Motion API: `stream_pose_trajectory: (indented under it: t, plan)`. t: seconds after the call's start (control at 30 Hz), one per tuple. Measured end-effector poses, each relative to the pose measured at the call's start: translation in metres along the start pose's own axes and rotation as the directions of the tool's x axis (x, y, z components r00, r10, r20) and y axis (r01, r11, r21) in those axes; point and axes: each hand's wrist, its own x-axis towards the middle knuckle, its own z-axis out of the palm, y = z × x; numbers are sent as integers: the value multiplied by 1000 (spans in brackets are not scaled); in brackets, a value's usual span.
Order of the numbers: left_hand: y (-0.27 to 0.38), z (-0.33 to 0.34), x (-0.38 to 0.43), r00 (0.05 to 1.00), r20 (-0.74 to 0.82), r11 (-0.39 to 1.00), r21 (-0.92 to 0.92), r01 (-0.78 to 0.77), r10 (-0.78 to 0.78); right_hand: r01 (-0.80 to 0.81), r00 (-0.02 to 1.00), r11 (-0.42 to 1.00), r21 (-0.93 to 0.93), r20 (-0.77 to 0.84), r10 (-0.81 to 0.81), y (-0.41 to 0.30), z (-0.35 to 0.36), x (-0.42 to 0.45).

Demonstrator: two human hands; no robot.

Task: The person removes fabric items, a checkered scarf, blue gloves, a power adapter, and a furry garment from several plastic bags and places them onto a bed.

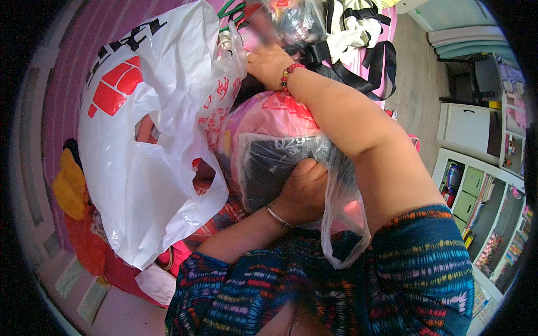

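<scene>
In front of my body rests a stuffed clear plastic bag (256,122) with pink and dark contents showing through. My left hand (307,191), wearing a silver bangle, grips this bag near its loose handle loop (330,239); its fingertips are hidden. My right hand (269,65), with a red bead bracelet (288,77), reaches over the far side of the bag. Its fingers are next to a thin translucent bag with red writing (220,94), and I cannot tell whether they hold anything. A large white plastic bag (168,180) with a red print stands to the left.
Green cables (233,14) and another filled clear bag (300,21) are at the far side. White cloth (355,38) and black straps (378,67) lie at the far right. Red and yellow cloth (69,185) sits at left. Shelves (483,214) stand across the floor (414,88).
</scene>
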Motion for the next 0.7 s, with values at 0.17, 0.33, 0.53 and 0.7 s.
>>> stream_pose_trajectory:
  t: [0.17,0.33,0.53,0.7]
  plan:
    - [0,7,-8,1000,-2,1000,-12,-14,14,-80,996,997,13,47,79,1,-15,-12]
    - [2,14,-14,989,-62,991,-2,-136,136,-357,829,757,548,-187,527,20,-44,-49]
    - [9,7,-7,991,-5,986,100,-135,137,97,687,37,995,-94,720,44,-70,-103]
    - [18,-2,2,989,82,976,167,-137,125,351,702,-265,898,-65,709,50,-108,-175]
